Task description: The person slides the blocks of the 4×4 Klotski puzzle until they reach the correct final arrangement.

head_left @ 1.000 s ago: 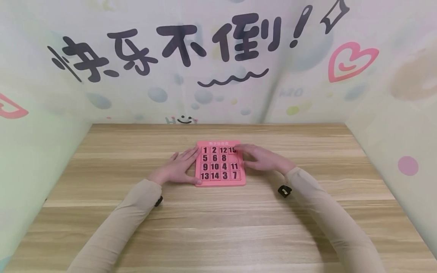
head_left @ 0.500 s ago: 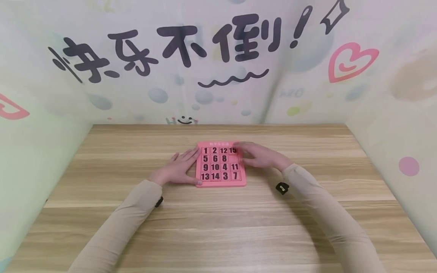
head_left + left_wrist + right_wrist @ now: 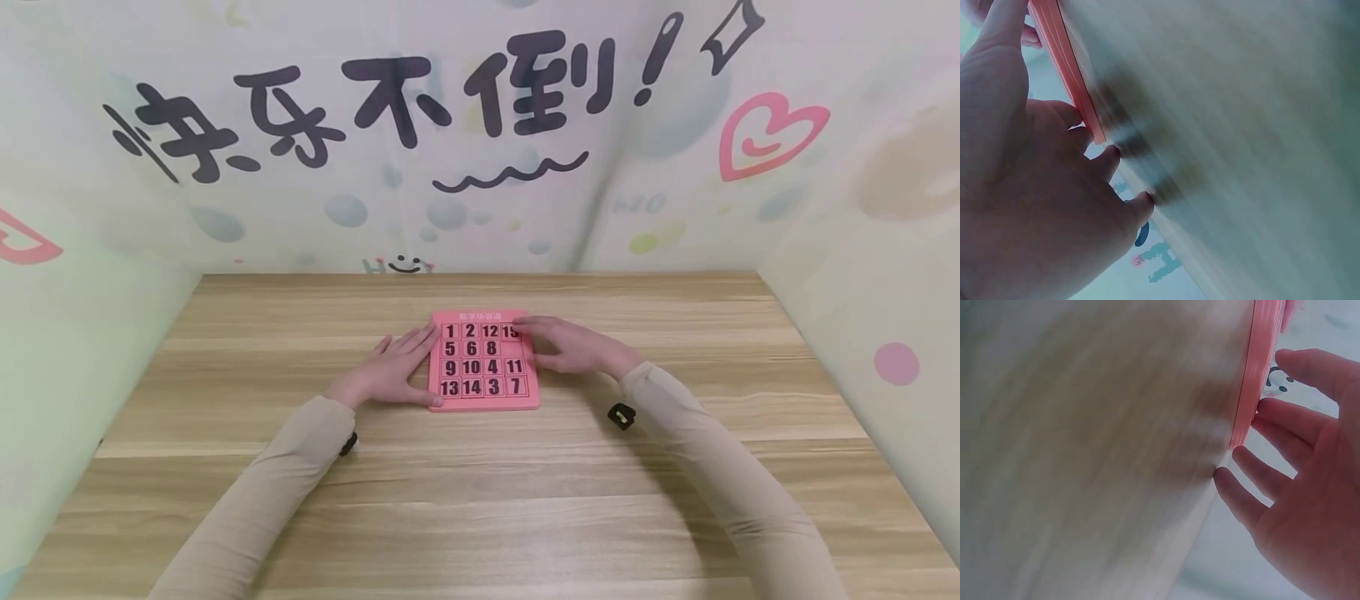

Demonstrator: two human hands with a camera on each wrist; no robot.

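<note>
A pink number sliding puzzle lies flat on the wooden table. Its top row reads 1, 2, 12, 15, and the vacant slot is at the right end of the second row, after the 8. My left hand rests at the puzzle's left side, fingers extended along the edge and thumb at the near left corner. On the right, my right hand reaches over the frame, its fingertips at the 15 tile, partly covering it. Its thumb is by the right edge. Both wrist views show the frame's side, with some fingertips at the tabletop.
The wooden table extends around the puzzle. A printed backdrop with dark lettering stands behind its far edge, and pale walls flank both sides. A small black strap piece hangs beneath the right sleeve.
My right hand shifted very slightly left and then back, staying over the upper right of the puzzle. The tiles keep the same order, and my left hand has stayed in place.
</note>
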